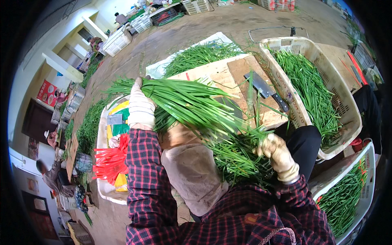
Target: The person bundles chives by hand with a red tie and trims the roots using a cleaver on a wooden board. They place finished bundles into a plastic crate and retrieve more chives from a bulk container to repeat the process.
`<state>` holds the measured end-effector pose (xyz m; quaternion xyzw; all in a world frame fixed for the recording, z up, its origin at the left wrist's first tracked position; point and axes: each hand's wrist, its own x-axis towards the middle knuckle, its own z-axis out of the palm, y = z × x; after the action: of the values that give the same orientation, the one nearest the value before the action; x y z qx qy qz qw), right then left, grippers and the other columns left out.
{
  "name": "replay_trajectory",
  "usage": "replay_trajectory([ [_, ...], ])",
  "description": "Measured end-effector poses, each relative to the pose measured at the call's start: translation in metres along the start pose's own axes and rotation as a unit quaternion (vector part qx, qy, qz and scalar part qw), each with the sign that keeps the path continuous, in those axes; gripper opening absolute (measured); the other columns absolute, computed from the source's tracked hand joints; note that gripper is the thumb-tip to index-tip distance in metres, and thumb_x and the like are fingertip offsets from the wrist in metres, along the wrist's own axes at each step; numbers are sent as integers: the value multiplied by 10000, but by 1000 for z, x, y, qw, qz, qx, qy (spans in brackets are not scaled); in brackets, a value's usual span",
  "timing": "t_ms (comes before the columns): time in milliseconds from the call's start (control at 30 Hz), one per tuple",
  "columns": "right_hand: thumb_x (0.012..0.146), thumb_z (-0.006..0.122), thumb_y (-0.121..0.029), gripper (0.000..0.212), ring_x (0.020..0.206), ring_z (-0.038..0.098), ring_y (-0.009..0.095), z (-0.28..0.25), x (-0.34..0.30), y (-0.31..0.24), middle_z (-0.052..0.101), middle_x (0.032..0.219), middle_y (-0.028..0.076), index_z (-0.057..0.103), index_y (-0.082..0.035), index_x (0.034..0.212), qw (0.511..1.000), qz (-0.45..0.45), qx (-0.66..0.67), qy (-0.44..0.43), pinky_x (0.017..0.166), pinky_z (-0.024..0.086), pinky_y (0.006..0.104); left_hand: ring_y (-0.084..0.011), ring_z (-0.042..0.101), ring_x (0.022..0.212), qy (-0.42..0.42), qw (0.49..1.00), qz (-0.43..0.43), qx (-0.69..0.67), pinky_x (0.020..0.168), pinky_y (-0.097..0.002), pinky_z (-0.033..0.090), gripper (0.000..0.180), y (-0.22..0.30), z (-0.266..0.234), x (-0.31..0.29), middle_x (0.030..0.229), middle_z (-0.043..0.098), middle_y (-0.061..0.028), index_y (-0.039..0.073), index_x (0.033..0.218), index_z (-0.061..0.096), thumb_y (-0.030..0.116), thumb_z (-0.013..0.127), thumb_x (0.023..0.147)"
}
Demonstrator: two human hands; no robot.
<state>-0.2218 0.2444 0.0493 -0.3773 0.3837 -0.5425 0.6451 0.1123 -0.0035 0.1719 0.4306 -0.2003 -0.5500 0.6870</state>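
My left hand (141,107), in a pale work glove, is closed around a thick bundle of green garlic chives (188,94). The long leaves fan out to the right over a wooden board (218,73). Under them, a looser heap of chives (241,159) lies across my lap. My right hand (279,156), gloved too, is at the right edge of that heap, its fingers curled on a few thin chive strands. Beyond it, a black-handled cleaver (264,90) rests on the board's brown part.
Crates of chives stand at right, one large (300,112) and one lower (369,179). Left, a white tub (107,195) holds red strips (111,161) and a small blade (116,119). More chives (200,57) lie on a white sheet ahead. A person (55,175) sits far left.
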Motion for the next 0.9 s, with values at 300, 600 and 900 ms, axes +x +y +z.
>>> replay_trajectory([
  [300, 785, 704, -212, 417, 943, 614, 336, 51, 6, -47, 635, 1058, 173, 601, -56, 1157, 752, -218, -620, 63, 811, 488, 420, -297, 610, 880, -46, 999, -7, -4, 809, -476, 515, 348, 15, -4, -1, 981, 645, -125, 15, 1074, 610, 326, 601, 917],
  [600, 676, 734, -148, 458, 949, 587, 319, 87, 73, -54, 626, 1007, 142, 620, -53, 1109, 708, -385, -583, 102, 816, 469, 425, -302, 627, 807, -91, 994, -58, 2, 766, -478, 538, 295, 10, 35, -37, 927, 658, -124, 21, 1023, 623, 289, 635, 899],
  [900, 785, 686, -93, 176, 851, 623, 342, 82, 70, -56, 652, 905, 136, 650, -50, 951, 830, -395, -390, 50, 779, 495, 404, -285, 631, 785, -67, 996, -61, 0, 716, -468, 556, 268, 1, 30, -29, 901, 648, -119, 35, 1026, 612, 263, 651, 891],
])
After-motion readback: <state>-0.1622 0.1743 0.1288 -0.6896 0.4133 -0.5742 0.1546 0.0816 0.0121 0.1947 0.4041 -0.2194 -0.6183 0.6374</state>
